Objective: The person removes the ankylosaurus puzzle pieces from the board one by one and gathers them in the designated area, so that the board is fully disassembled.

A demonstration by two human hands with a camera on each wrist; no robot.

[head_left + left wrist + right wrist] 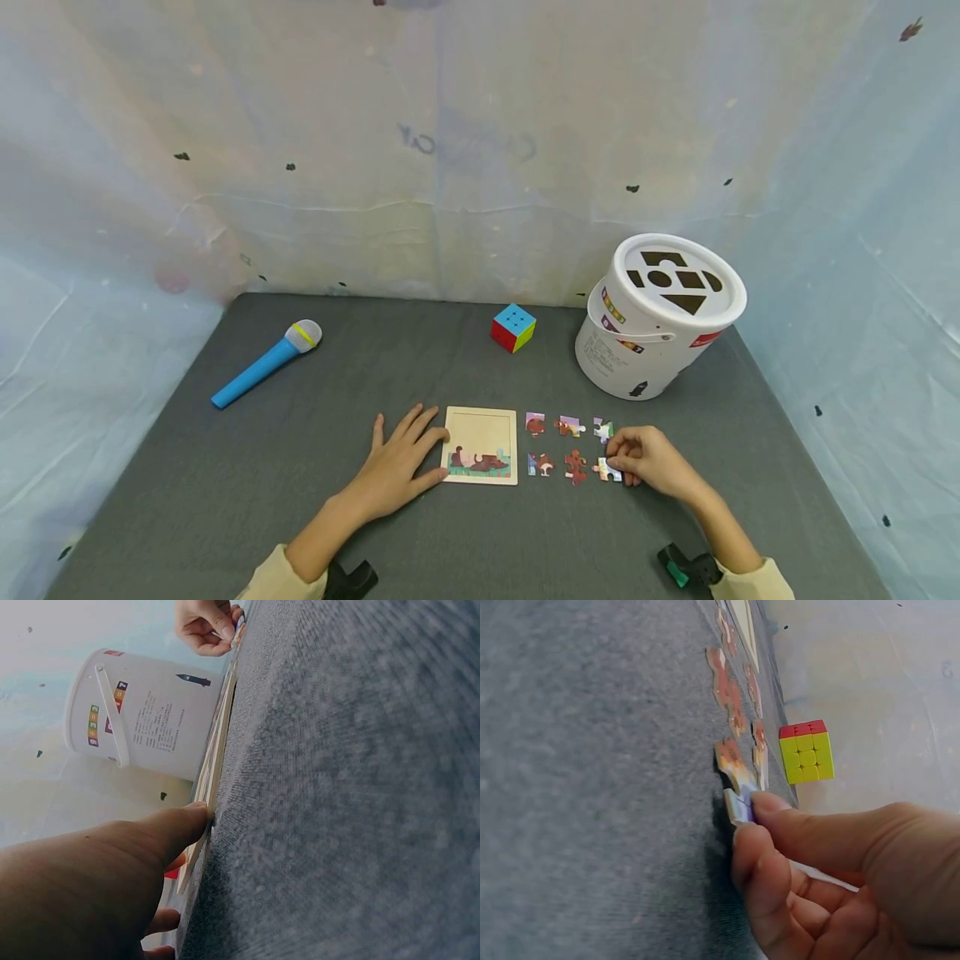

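Observation:
A square wooden puzzle board (481, 482) lies flat on the grey table, a strip of picture pieces fitted along its bottom. My left hand (399, 468) rests beside it, fingers spread, with thumb and index fingertip touching its left edge. In the left wrist view the thumb (184, 823) presses against the board's side. My right hand (651, 460) pinches a pale puzzle piece (607, 470) between thumb and index finger. The right wrist view shows this piece (739, 802) tilted, one side raised off the table. Several other puzzle pieces (575, 467) lie in two rows right of the board.
A white lidded bucket (622, 367) with shape cutouts stands at the back right, behind the right hand. A puzzle cube (513, 327) sits behind the pieces. Far left lies a blue toy microphone (258, 371). Pale plastic sheeting (480, 150) hangs around the table.

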